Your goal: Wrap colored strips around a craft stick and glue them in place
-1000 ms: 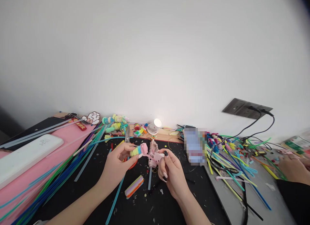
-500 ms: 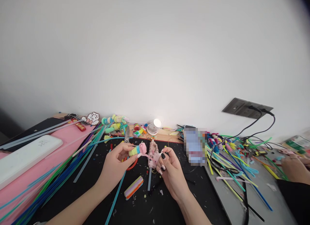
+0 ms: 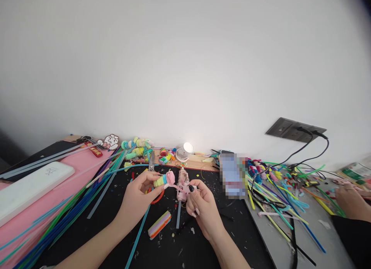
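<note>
Between the fingers of my left hand is a fuzzy coil of pipe cleaner, banded yellow, blue and pink. From its pink end a loose pink pipe cleaner strand runs across to my right hand, which pinches it between thumb and fingers. Under the strand lies a pink glue gun, with a clear glue stick poking from its back. Scissors with orange handles rest just behind my left hand, partly covered by it. A short striped bundle of pipe cleaners lies on the black mat.
Long pipe cleaners and a white box cover the pink surface at left. A white cup stands by the wall, a blurred phone to its right. Loose pipe cleaners and cables spread right, near another person's hand.
My right hand has turned slightly and its fingers have closed more around the pink strand. The left hand and the coil have barely shifted. At far right, the other person's hand has moved a little.
</note>
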The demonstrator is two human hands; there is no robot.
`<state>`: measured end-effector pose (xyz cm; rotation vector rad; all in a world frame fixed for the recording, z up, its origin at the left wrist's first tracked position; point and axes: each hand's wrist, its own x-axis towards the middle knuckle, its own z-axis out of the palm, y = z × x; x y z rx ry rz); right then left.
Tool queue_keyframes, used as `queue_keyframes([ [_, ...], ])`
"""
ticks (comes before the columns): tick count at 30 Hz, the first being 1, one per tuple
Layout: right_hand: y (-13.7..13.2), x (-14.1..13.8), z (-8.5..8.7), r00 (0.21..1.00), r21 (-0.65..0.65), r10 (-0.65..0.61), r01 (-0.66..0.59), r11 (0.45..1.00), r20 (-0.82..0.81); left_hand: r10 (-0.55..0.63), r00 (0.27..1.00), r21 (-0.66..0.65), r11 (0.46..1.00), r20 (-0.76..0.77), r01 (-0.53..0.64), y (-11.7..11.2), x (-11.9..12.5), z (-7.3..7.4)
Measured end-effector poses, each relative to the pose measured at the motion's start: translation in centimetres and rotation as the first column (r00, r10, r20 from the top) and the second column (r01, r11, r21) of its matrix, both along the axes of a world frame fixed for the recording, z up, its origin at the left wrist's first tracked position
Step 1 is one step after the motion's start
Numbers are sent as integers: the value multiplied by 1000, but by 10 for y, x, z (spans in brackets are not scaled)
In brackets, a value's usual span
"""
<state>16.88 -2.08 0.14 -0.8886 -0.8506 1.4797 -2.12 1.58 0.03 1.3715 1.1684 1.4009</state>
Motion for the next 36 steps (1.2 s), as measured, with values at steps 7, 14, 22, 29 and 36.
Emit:
queue_keyframes([
  [7,1,0,5,996,3,-4,5,1000,-91,-29,999,-21,999,22,29,0,-1,-5],
  [14,0,2,0,992,48,27,-21,999,-120,-26,999,-17,999,33,27,0,0,-5],
  [22,-1,1,4,999,-26,26,-27,999,-22,-47,999,-30,998,-9,47,0,-1,-3],
  [29,-1,1,4,993,-72,-3,11,997,121,-46,999,-34,998,-2,46,1,-2,-1],
  [36,1,5,-2,996,-4,-1,1,1000,86,-48,999,-27,998,3,48,1,-2,-4],
])
